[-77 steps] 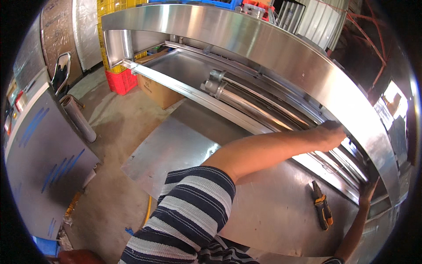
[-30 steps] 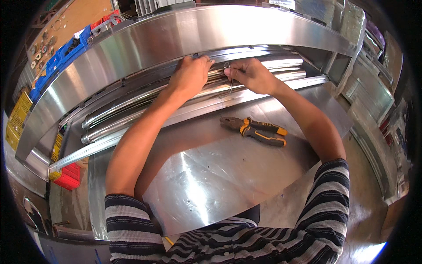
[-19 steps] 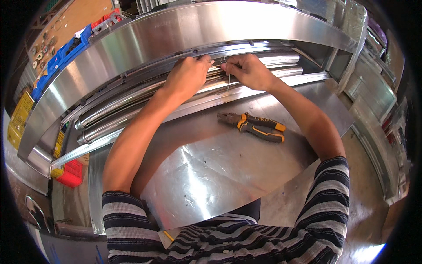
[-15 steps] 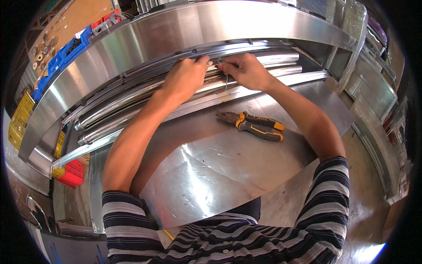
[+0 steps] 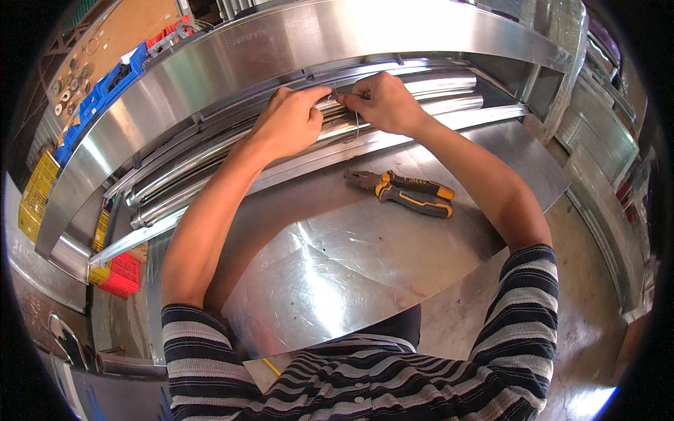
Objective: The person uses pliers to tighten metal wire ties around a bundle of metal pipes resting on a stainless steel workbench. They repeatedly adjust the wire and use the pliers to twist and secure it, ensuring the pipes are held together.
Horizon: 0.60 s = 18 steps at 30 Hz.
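Note:
Both my hands meet over shiny metal tubes (image 5: 449,107) that lie side by side in a steel frame. A thin wire (image 5: 357,126) hangs down from between my fingers. My right hand (image 5: 388,105) pinches the wire with thumb and fingers. Close beside it, my left hand (image 5: 289,121) has its index finger stretched toward the wire and the other fingers curled; what its fingertips hold is too small to make out. Combination pliers (image 5: 404,191) with black and orange handles rest on the sheet metal nearer to me, touched by neither hand.
A broad curved-looking steel panel (image 5: 232,59) spans the far side above the tubes. The scratched metal sheet (image 5: 337,259) lies in front of me. Blue bins (image 5: 105,88), a yellow crate (image 5: 36,193) and a red crate (image 5: 121,275) stand at the left. Wrapped metal parts (image 5: 597,140) lean at the right.
My right hand has shifted slightly up and left, its fingers curling more. My left index finger has straightened toward the wire. The pliers have stayed in place on the sheet.

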Each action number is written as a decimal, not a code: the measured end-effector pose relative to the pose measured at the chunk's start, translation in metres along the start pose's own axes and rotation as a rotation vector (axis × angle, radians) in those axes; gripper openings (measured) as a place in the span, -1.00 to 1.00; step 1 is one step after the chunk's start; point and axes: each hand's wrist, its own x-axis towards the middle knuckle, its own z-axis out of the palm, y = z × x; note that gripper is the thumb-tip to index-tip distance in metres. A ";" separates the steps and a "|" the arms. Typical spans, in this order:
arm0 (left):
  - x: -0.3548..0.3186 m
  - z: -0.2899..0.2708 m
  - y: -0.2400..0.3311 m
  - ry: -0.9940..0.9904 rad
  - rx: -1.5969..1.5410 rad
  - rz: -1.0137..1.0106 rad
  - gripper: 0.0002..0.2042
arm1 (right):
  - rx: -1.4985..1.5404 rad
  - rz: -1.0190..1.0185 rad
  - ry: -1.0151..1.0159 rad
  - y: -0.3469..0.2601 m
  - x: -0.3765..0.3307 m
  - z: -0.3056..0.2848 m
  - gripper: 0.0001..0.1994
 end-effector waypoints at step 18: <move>-0.007 0.033 0.035 0.252 0.127 -0.156 -0.36 | 0.155 0.153 -0.001 -0.012 0.004 -0.012 -0.64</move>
